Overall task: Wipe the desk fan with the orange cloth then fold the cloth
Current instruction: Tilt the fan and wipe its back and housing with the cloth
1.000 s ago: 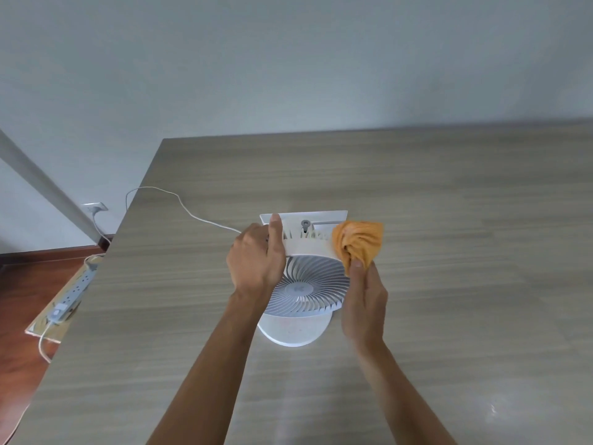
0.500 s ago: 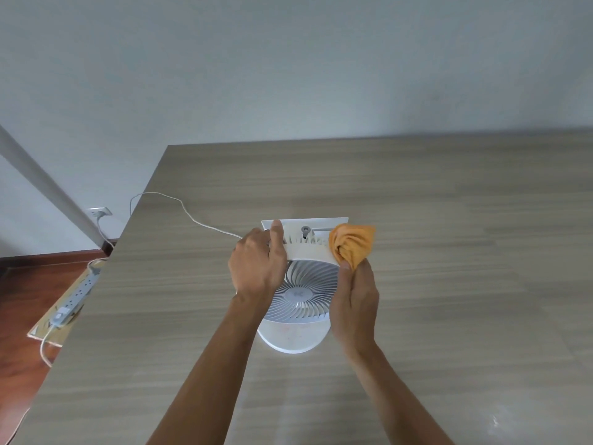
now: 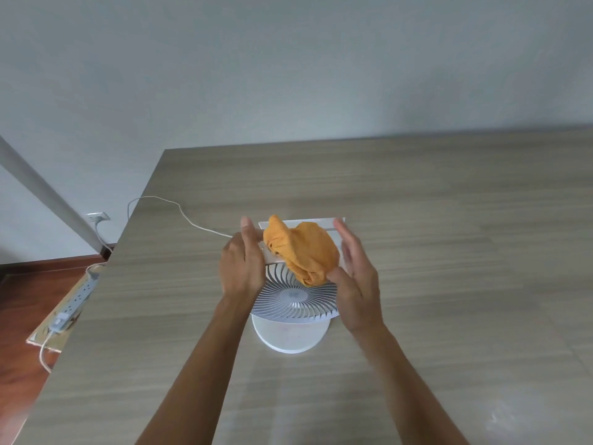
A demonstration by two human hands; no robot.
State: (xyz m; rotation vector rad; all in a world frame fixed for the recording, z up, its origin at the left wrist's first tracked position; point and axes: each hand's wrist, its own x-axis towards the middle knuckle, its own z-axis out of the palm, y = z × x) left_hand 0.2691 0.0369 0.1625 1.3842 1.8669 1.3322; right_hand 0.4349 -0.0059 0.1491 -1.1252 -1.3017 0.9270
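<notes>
The orange cloth lay bunched over the top rim of the white desk fan, draped against the grille's upper edge. The fan stood on its round base near the middle of the wood-grain tabletop, tipped back. The right hand pressed the cloth's lower fold with its thumb, fingers straight and spread — not curled round it. The left hand gripped the fan's left rim. A white cable trailed off the tabletop toward a wall socket — a power strip lay on the floor.
</notes>
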